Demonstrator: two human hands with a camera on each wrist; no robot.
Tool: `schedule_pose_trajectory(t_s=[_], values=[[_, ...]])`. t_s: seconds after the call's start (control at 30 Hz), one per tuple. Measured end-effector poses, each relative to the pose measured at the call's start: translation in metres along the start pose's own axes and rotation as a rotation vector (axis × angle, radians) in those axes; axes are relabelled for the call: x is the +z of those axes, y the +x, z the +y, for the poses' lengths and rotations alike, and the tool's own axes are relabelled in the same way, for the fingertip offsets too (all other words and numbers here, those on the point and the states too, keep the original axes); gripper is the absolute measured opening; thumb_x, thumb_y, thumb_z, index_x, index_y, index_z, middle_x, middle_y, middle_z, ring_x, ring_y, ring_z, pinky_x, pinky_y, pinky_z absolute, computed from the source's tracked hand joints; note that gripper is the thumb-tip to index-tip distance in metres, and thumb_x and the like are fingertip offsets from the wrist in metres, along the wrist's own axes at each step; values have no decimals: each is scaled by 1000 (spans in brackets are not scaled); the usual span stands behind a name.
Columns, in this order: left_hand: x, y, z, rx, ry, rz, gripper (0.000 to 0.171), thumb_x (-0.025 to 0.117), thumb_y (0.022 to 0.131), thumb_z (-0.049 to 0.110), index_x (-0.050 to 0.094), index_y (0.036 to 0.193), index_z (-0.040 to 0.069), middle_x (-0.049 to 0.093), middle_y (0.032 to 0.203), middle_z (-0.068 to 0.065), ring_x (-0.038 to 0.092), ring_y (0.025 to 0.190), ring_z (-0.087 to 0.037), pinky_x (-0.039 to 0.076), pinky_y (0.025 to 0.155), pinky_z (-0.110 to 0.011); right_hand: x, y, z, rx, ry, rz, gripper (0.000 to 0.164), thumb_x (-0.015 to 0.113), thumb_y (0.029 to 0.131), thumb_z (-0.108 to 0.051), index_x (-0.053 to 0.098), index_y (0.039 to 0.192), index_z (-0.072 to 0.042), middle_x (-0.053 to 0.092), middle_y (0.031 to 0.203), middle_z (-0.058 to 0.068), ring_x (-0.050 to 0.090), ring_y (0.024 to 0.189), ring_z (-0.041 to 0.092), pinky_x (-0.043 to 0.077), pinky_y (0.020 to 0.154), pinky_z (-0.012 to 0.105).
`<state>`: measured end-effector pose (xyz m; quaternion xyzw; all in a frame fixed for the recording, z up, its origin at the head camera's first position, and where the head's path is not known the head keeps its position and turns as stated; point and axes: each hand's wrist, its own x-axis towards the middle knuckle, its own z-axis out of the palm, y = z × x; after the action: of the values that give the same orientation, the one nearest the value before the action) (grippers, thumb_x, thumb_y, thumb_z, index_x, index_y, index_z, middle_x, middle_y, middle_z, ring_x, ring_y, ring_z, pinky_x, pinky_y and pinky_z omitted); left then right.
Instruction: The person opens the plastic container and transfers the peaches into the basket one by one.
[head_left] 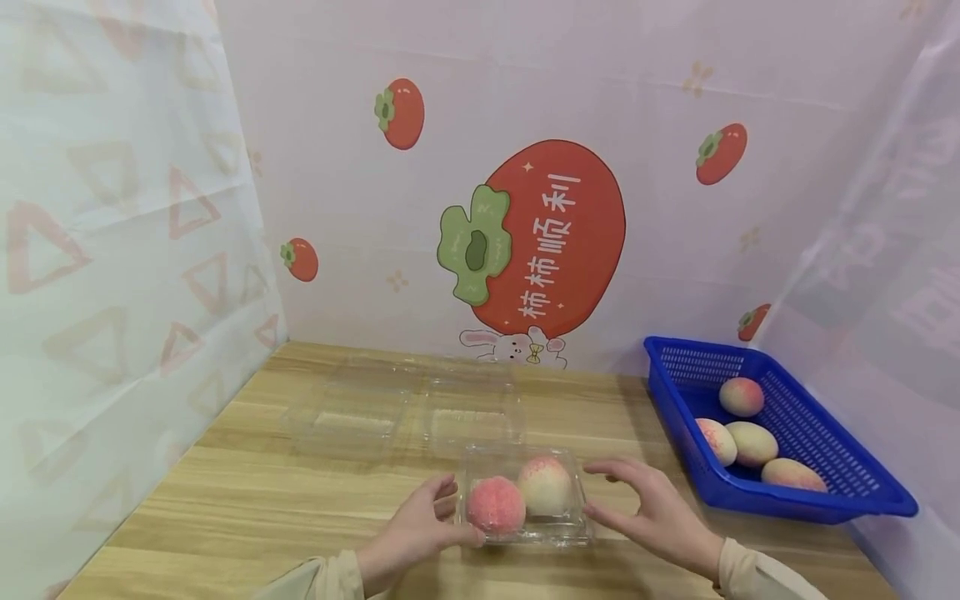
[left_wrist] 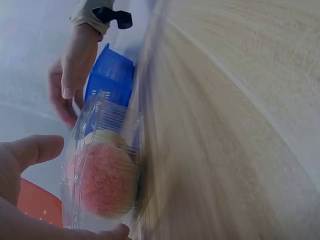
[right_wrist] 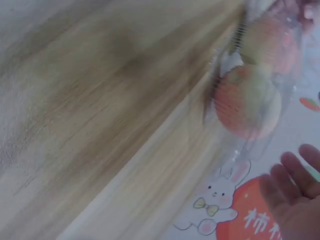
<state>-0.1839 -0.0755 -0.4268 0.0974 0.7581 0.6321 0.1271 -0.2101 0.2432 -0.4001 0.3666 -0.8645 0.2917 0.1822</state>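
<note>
"Well, which hand is nearer that clear box (head_left: 558, 536)?"

"The left hand (head_left: 420, 521), I'd say. It's loosely open, gripping nothing, its thumb right at the box's near corner; whether it actually presses there, I can't tell."

"And from that hand, the box lies where?"

"About three o'clock, flat on the wooden table (head_left: 285, 508), long axis running nine to three, pink peach (head_left: 497, 505) on the left inside, paler peach (head_left: 546, 486) at its two o'clock. Then the right hand (head_left: 656, 517), spread wide, holding nothing, just beside the other end; for it, the box sits at nine. To my eye, what matters is that crosswise lie between two hands."

"Further right?"

"A blue basket (head_left: 750, 498) with four more peaches (head_left: 742, 397), at the right hand's two o'clock."

"Any brand?"

"None I can read on the box. But the big red persimmon (head_left: 596, 242) on the backdrop (head_left: 337, 167), at the box's twelve o'clock, carries white writing (head_left: 551, 236), turned sideways: 柿柿顺利."
</note>
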Motion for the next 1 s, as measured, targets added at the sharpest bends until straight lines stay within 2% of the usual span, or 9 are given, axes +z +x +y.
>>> schedule_pose_trajectory(t_s=[0.1,0.17,0.27,0.43,0.7,0.8,1.0], values=[[4,2,0,17,0,-7,109,83,58,20,13,138,-6,23,138,-28,32,117,-46,36,92,-52,6,3,-4,-212,-58,21,64,76,71,-28,50,125,-9,49,124,9,47,110,24,36,93,20],[6,4,-1,28,-1,-9,112,83,58,17,10,139,-5,20,139,-28,31,118,-47,36,92,-52,10,6,-7,-315,-64,16,74,77,69,-30,45,129,-2,43,130,16,42,115,31,29,100,21],[10,5,-2,52,17,3,115,84,56,17,8,140,-3,19,140,-27,32,118,-46,36,93,-51,13,11,-13,-405,-96,-8,83,77,68,-35,40,130,5,36,134,20,36,118,38,23,104,28],[15,6,-3,98,49,38,115,85,55,17,11,141,-1,22,138,-27,34,117,-45,38,91,-50,19,14,-20,-428,-156,-89,88,75,68,-40,36,133,4,30,139,17,30,122,39,21,105,35],[18,8,-4,137,94,80,112,85,55,21,15,138,-5,27,136,-28,36,115,-46,39,89,-52,39,16,-11,-510,-162,-187,80,70,75,-37,34,134,2,28,140,16,29,123,38,25,102,44],[19,9,-4,149,109,90,113,85,53,22,16,138,-6,27,136,-27,37,115,-45,39,90,-51,45,16,-8,-535,-184,-197,74,66,79,-37,36,134,2,29,140,14,31,123,36,27,101,45],[19,11,-6,174,117,75,111,85,56,25,17,137,-6,28,135,-28,39,113,-45,41,88,-49,46,15,-7,-526,-216,-207,62,60,85,-32,37,134,-1,31,140,11,32,123,32,30,99,46]])
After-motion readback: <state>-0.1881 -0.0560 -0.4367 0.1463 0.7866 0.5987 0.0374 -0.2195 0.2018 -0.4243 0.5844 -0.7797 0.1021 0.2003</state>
